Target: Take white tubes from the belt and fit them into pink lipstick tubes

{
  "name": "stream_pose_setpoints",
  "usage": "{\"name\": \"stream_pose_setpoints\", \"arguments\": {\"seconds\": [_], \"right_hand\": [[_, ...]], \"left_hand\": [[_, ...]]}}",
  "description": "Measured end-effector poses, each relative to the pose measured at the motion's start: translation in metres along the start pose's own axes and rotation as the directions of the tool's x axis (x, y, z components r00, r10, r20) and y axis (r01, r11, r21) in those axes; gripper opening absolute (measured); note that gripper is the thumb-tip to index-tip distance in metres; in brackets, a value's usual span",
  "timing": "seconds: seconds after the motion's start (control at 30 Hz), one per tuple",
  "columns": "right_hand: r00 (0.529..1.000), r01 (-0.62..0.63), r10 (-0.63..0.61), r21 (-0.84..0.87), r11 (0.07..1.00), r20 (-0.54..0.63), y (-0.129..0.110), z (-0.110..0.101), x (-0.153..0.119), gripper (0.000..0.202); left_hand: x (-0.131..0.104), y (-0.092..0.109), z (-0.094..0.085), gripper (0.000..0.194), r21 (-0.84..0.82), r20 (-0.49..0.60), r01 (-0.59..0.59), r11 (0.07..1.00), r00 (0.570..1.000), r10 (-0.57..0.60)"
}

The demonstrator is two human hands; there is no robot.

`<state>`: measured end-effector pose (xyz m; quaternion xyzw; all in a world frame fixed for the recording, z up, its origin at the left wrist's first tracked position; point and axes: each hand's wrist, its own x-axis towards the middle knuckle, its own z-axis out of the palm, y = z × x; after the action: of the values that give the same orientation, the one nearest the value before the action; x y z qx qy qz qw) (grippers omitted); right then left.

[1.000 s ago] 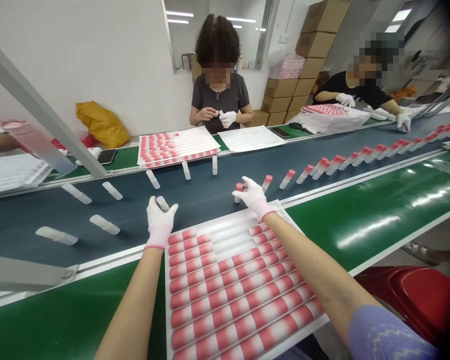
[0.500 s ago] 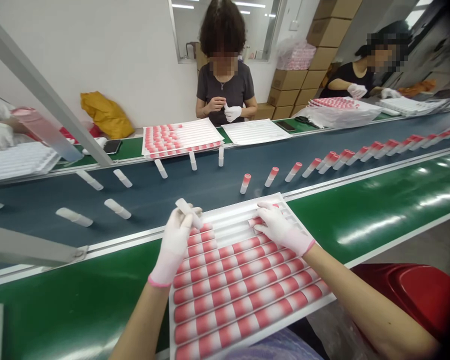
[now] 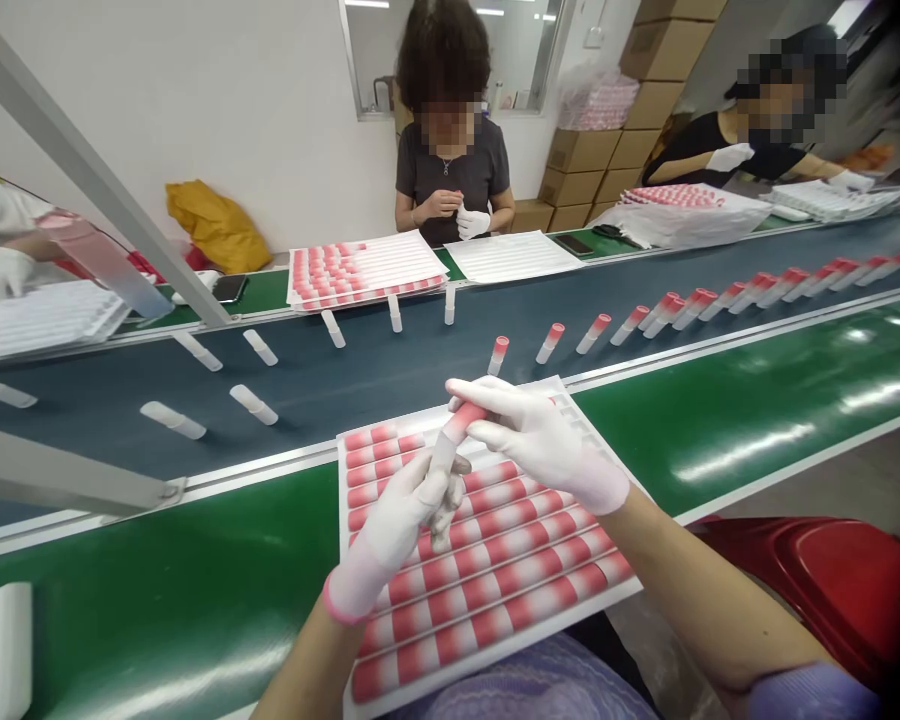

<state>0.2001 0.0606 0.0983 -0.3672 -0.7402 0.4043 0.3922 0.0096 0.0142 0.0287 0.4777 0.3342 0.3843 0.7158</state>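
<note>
Both gloved hands meet above the tray [image 3: 570,410]. The left hand [image 3: 405,510] pinches the white end of a tube [image 3: 450,440], the right hand [image 3: 540,440] its pink end. Its long axis tilts up and away toward the conveyor belt [image 3: 345,380], where bare belt lies open between the spaced tubes.

Bare belt [image 3: 390,375] ahead; standing tubes [image 3: 498,355] flank it rightward.
</note>
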Motion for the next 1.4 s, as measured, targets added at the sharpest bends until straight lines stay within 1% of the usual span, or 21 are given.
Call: {"name": "stream_pose_setpoints", "arguments": {"seconds": [0.03,0.07,0.1,0.17,0.2,0.23,0.27,0.37,0.43,0.53,0.6,0.63,0.7,0.77,0.87,0.93,1.03,1.1,1.23,1.3,1.4], "right_hand": [[1.000,0.009,-0.009,-0.009,1.000,0.014,-0.003,-0.001,0.000,0.040],[1.000,0.003,-0.003,-0.014,1.000,0.022,-0.005,-0.001,-0.001,0.041],[1.000,-0.022,0.022,-0.017,1.000,0.012,-0.008,0.000,-0.002,0.042],[0.990,-0.133,0.132,-0.008,0.991,-0.052,-0.011,0.003,-0.004,0.042],[0.976,-0.194,0.194,0.006,0.981,-0.097,-0.011,0.005,-0.005,0.042],[0.960,-0.243,0.245,0.029,0.970,-0.137,-0.011,0.008,-0.006,0.041],[0.946,-0.276,0.283,0.062,0.959,-0.160,-0.011,0.011,-0.007,0.041],[0.933,-0.310,0.337,0.192,0.931,-0.126,-0.006,0.018,-0.010,0.040],[0.942,-0.300,0.325,0.233,0.925,-0.079,-0.004,0.024,-0.012,0.035],[0.977,-0.171,0.184,0.118,0.978,-0.111,-0.001,0.035,-0.016,0.027],[0.987,-0.087,0.091,0.032,0.996,-0.133,0.000,0.043,-0.018,0.028],[0.987,-0.074,0.076,0.019,0.997,-0.138,0.000,0.046,-0.019,0.030],[0.982,-0.088,0.094,0.042,0.995,-0.163,0.000,0.052,-0.019,0.033],[0.971,-0.107,0.119,0.068,0.992,-0.207,0.000,0.057,-0.019,0.029],[0.957,-0.107,0.117,0.051,0.993,-0.267,0.000,0.064,-0.017,0.017],[0.947,-0.122,0.129,0.044,0.992,-0.294,0.000,0.067,-0.015,0.018],[0.939,-0.151,0.162,0.059,0.987,-0.303,0.001,0.070,-0.013,0.022],[0.943,-0.135,0.148,0.064,0.989,-0.298,0.002,0.068,-0.012,0.020],[0.962,-0.082,0.095,0.062,0.995,-0.255,0.002,0.063,-0.010,0.014],[0.965,-0.084,0.095,0.054,0.995,-0.244,0.000,0.063,-0.010,0.015],[0.964,-0.070,0.071,0.012,0.997,-0.254,0.004,0.069,-0.010,0.017]], "left_hand": [[0.000,0.000,0.000,0.041,0.032,0.000,0.015,0.999,1.000,-0.015],[-0.001,-0.001,0.001,0.040,0.091,-0.035,0.023,0.996,0.999,-0.020],[-0.001,-0.002,0.003,0.039,0.178,-0.108,0.016,0.984,0.994,0.003],[-0.002,-0.003,0.007,0.033,0.386,-0.267,-0.027,0.922,0.953,0.140],[-0.003,-0.004,0.009,0.033,0.465,-0.309,-0.054,0.883,0.926,0.219],[-0.003,-0.004,0.010,0.034,0.509,-0.316,-0.080,0.857,0.908,0.273],[-0.004,-0.004,0.011,0.035,0.519,-0.300,-0.099,0.849,0.909,0.289],[-0.003,-0.008,0.007,0.035,0.445,-0.262,-0.075,0.893,0.942,0.210],[-0.001,-0.012,0.003,0.030,0.391,-0.264,-0.082,0.917,0.944,0.197],[0.004,-0.022,-0.001,0.026,0.305,-0.306,-0.185,0.934,0.910,0.280],[0.006,-0.027,-0.002,0.028,0.255,-0.352,-0.240,0.937,0.879,0.322],[0.007,-0.029,-0.002,0.030,0.234,-0.375,-0.252,0.939,0.868,0.326],[0.007,-0.031,-0.002,0.032,0.203,-0.409,-0.248,0.947,0.857,0.312],[0.006,-0.033,-0.001,0.033,0.198,-0.433,-0.233,0.952,0.851,0.298],[0.005,-0.033,0.000,0.033,0.247,-0.452,-0.225,0.943,0.834,0.317],[0.004,-0.032,0.001,0.031,0.274,-0.449,-0.236,0.932,0.826,0.342],[0.003,-0.024,0.003,0.027,0.300,-0.440,-0.228,0.926,0.828,0.347],[0.002,-0.016,0.003,0.024,0.317,-0.441,-0.198,0.928,0.835,0.329],[0.001,-0.003,-0.003,0.020,0.314,-0.394,-0.165,0.935,0.874,0.286],[0.002,-0.001,-0.005,0.020,0.313,-0.359,-0.167,0.935,0.891,0.279],[0.006,-0.003,-0.005,0.016,0.336,-0.365,-0.140,0.931,0.892,0.266]]}}
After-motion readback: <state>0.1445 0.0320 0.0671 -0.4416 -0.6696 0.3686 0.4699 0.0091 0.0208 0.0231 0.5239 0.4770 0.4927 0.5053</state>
